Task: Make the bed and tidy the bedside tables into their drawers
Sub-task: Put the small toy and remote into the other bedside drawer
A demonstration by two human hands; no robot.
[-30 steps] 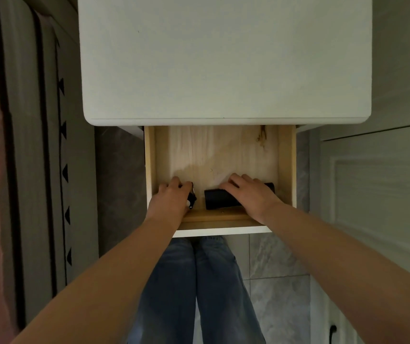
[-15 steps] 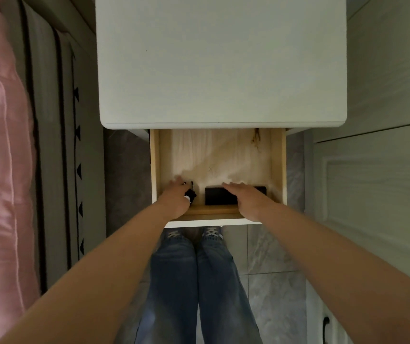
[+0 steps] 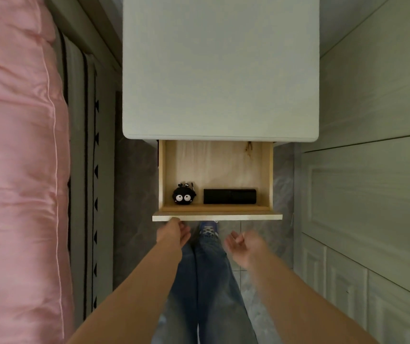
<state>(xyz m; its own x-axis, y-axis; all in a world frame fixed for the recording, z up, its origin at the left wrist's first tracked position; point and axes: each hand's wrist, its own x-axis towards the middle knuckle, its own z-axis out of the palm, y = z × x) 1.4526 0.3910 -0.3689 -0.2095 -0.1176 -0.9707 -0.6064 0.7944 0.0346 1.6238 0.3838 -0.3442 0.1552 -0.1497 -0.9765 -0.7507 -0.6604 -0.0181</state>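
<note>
The white bedside table point(image 3: 220, 70) has a bare top, and its wooden drawer point(image 3: 266, 175) stands pulled out below it. Inside, at the drawer's front, lie a small round black case with cartoon eyes point(image 3: 184, 195) and a black oblong box point(image 3: 229, 196) side by side. My left hand point(image 3: 173, 232) is just under the drawer's white front panel point(image 3: 236, 217), fingertips touching its left end, holding nothing. My right hand point(image 3: 244, 245) hangs apart from the drawer, blurred, fingers loosely curled and empty.
A bed with a pink satin quilt point(image 3: 17, 157) runs along the left, with a grey patterned bed side point(image 3: 92, 170) between it and the table. White panelled cupboard doors point(image 3: 372, 207) stand on the right. My legs in jeans point(image 3: 206, 281) are on grey floor tiles.
Both hands have come out of the drawer, leaving the black case and the black box lying in it. The view has pulled back, showing more of the bed.
</note>
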